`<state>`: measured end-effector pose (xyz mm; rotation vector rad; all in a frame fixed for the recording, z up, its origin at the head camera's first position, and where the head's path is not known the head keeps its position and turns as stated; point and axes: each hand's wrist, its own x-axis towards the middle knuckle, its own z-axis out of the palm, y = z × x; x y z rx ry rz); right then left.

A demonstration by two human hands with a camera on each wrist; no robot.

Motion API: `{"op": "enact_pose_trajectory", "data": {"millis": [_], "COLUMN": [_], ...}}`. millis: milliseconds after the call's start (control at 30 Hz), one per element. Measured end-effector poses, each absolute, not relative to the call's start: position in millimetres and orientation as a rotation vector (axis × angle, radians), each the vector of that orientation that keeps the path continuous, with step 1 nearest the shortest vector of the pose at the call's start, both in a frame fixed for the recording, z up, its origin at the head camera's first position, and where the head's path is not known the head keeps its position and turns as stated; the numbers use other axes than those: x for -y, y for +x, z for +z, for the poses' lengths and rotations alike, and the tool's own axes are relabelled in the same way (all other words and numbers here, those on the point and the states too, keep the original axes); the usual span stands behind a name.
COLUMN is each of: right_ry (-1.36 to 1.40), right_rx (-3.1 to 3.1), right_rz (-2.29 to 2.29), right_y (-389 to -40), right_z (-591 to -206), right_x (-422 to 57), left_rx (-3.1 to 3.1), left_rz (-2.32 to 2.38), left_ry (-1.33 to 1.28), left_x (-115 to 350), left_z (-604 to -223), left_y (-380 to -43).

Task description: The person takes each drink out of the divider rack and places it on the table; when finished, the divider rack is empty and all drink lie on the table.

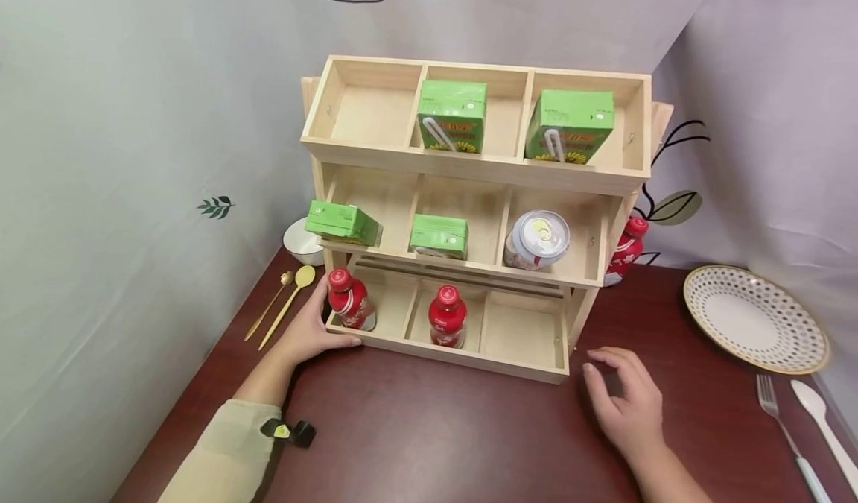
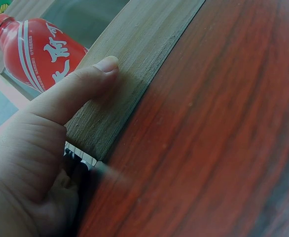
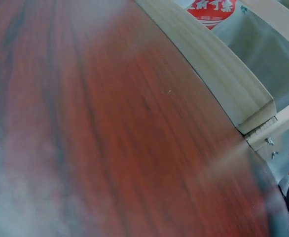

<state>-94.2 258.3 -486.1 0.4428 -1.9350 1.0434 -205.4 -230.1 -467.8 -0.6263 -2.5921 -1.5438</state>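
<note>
A three-tier wooden shelf [image 1: 469,162] stands on the table. My left hand [image 1: 315,333] grips its lower left front corner, thumb across the front board and fingers along the side. A red bottle [image 1: 351,300] stands just inside that corner; another red bottle [image 1: 447,317] is in the bottom tier's middle compartment. Beside the lower right corner, apart from the shelf, my right hand [image 1: 626,397] has loosely curled fingers and holds nothing. Green drink cartons stand in the top tier, such as one carton [image 1: 570,125], and in the middle tier, with a can [image 1: 538,239] at its right.
On the left lie two gold spoons [image 1: 287,306] near a white bowl [image 1: 303,241]. A third red bottle [image 1: 626,251] stands behind the shelf's right side. To the right are a dotted plate [image 1: 754,320], a fork [image 1: 784,425] and a white-handled spoon [image 1: 827,430]. Curtains surround the table.
</note>
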Motion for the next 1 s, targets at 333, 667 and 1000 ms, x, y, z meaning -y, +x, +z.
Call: {"op": "enact_pose_trajectory", "data": {"millis": [333,667,1000], "right_ry": [0.758,0.823,0.729], "right_rx": [1.790,1.833,1.870], "right_rz": [0.970,0.938,0.824], "right_y": [-98.5,-107.2,-115.4], "right_z": [-467.9,-473.7,-483.8], "right_x": [-240.9,-238.6,-235.9], "left_rx": [2.603,2.602,2.602], "left_rz": [-1.551,-1.564,-1.574], "left_ry": [-0.607,-0.592,-0.602], "left_x": [231.3,232.7,231.9], "left_z": [-467.0,-466.9,-468.6], "left_y": [-203.2,-202.8,-203.9]}}
